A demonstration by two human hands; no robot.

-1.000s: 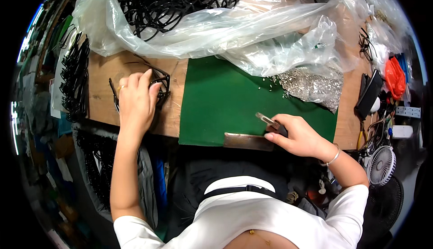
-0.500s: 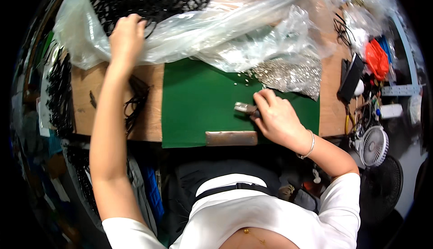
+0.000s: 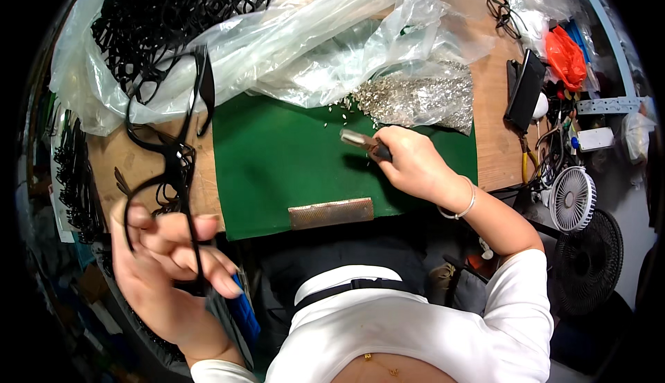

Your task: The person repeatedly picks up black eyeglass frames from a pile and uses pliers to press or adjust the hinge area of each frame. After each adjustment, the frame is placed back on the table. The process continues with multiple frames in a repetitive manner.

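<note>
Raised close to me on the left, my left hand (image 3: 163, 265) grips a black glasses frame (image 3: 173, 151), holding it by one side with the rest standing up from the fingers. My right hand (image 3: 415, 164) is closed around a pair of pliers (image 3: 359, 140) over the green mat (image 3: 277, 175); their metal jaws point left, and most of the handles are hidden in the palm. Just beyond it lies a clear plastic bag of small silvery pieces (image 3: 422, 99), several of them spilled onto the mat. A worn metal bar (image 3: 332, 213) rests along the mat's near edge.
A large clear plastic bag (image 3: 73, 92) at the back left holds many black glasses frames (image 3: 187, 9). More black frames (image 3: 76, 182) hang at the left edge. On the right are a black box-like object (image 3: 524, 92), a red plastic bag (image 3: 566, 57), yellow-handled pliers (image 3: 526, 164) and a white fan (image 3: 573, 199).
My left hand has come back from the bag of frames toward me, now with a glasses frame in it. My right hand keeps the pliers; the whole view has shifted slightly.
</note>
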